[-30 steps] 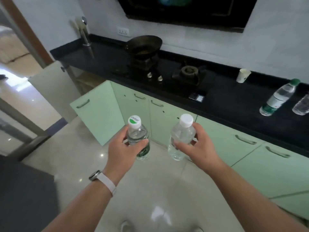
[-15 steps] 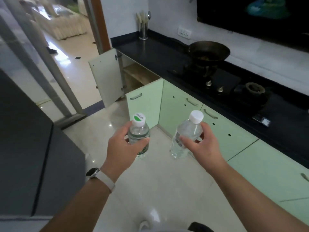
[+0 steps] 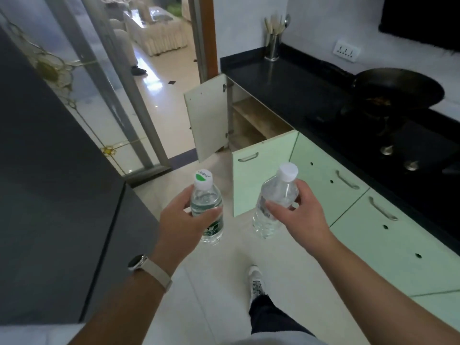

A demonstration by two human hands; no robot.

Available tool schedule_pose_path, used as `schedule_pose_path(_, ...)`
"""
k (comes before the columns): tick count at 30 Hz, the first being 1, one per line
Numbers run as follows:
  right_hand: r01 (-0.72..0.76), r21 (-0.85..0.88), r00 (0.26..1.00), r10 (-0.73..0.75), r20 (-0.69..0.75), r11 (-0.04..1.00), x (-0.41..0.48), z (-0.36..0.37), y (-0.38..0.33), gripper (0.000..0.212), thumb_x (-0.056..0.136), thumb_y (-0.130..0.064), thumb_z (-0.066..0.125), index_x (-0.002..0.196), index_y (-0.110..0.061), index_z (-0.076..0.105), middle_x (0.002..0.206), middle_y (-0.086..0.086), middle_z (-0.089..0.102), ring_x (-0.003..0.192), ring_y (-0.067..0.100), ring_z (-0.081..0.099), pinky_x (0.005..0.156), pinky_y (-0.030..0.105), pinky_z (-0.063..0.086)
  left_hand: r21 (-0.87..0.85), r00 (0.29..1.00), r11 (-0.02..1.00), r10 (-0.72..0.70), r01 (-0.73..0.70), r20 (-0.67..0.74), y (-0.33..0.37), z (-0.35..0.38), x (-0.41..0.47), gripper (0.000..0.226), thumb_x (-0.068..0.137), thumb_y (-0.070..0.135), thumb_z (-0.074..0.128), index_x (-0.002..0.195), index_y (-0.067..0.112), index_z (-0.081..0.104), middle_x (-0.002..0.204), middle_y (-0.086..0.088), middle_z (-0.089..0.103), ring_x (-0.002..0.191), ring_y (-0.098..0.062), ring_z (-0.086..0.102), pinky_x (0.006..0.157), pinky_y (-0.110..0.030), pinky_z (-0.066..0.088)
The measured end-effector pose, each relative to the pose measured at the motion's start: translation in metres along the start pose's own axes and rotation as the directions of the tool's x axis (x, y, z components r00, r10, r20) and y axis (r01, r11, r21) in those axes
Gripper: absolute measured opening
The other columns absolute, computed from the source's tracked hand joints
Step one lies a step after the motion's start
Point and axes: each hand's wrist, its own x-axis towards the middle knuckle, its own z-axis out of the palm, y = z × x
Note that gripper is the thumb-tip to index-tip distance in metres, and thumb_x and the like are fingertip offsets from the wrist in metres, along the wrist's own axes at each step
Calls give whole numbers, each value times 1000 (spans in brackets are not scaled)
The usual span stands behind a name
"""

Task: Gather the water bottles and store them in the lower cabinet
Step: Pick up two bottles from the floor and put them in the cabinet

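My left hand (image 3: 183, 224) grips a clear water bottle with a green label and a green-and-white cap (image 3: 207, 207), held upright over the floor. My right hand (image 3: 298, 220) grips a second clear bottle with a white cap (image 3: 275, 197), tilted slightly right. Ahead stands the lower cabinet (image 3: 256, 120), open, with a wooden shelf showing inside. Its pale door (image 3: 206, 118) swings out to the left. A second green door (image 3: 258, 168) beside it also stands open, just beyond the bottles.
A black countertop (image 3: 286, 80) runs along the right with a wok (image 3: 398, 90), a utensil holder (image 3: 272, 43) and stove knobs. Green cabinet fronts (image 3: 373, 232) line the right. A dark unit (image 3: 49, 195) fills the left. A glass sliding door (image 3: 99, 83) lies ahead. My foot (image 3: 256, 282) is on the tiled floor.
The view has swung left and moved toward the open cabinet at the counter's end. Both hands still carry their bottles in the same grip. The bottles on the counter have left the view.
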Motion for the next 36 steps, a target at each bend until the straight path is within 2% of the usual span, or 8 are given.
schedule_pose_path(4,10,40,999,-12,38,999,75,3,-2,44,75,-22,82,109,-32,56,100,-14,64,84,-9,60,67,6,45,73,999,997,-27,29,-21,13,16,57,53,74,19,87,123,24,68,103,16,74,91,5,69,77,-16,56)
schedule_pose_path(7,13,46,999,-14,40,999,129,-4,-4,51,73,-33,82,116,-32,54,105,-14,62,94,2,61,79,19,50,135,999,990,-38,38,-5,25,30,104,62,72,23,88,130,20,66,109,14,74,94,3,69,86,-28,60)
schedule_pose_path(13,28,3,999,-28,47,1000,211,-25,-5,54,73,-38,81,116,-37,50,107,-20,58,98,5,59,82,24,50,152,999,988,-18,23,-38,42,55,170,52,75,23,86,123,25,66,111,19,70,102,-4,67,92,-36,57)
schedule_pose_path(18,14,10,999,-14,39,1000,250,-31,-3,46,73,-35,82,105,-44,50,103,-22,59,95,4,61,79,23,50,170,1000,985,-12,16,-25,50,62,211,50,78,21,83,120,35,60,101,30,61,93,7,60,85,-24,51)
schedule_pose_path(22,3,-7,1000,-3,29,1000,281,-23,-4,49,74,-34,82,111,-39,50,102,-20,59,93,5,61,78,23,50,203,999,979,33,-36,18,45,65,248,43,79,22,82,111,40,60,99,28,65,90,12,64,71,-7,49)
schedule_pose_path(26,-23,-24,1000,24,15,999,306,-12,-8,45,76,-31,80,108,-42,49,99,-22,59,91,-1,60,72,16,46,198,995,978,56,-72,86,36,67,294,40,78,23,83,112,33,63,100,18,71,92,10,66,73,-10,54)
schedule_pose_path(30,-56,-33,998,55,-36,998,338,5,-10,41,76,-27,80,99,-46,52,93,-33,59,89,-12,58,77,22,50,142,990,986,75,-92,120,21,68,349,40,76,16,86,112,19,70,96,11,74,88,3,70,70,-7,52)
schedule_pose_path(36,-130,-59,974,116,-193,990,396,72,-17,53,72,-33,81,117,-35,52,105,-18,61,93,3,62,84,29,53,94,970,990,80,-104,231,-10,43,451,35,73,15,88,100,28,71,88,11,76,83,0,71,69,-12,51)
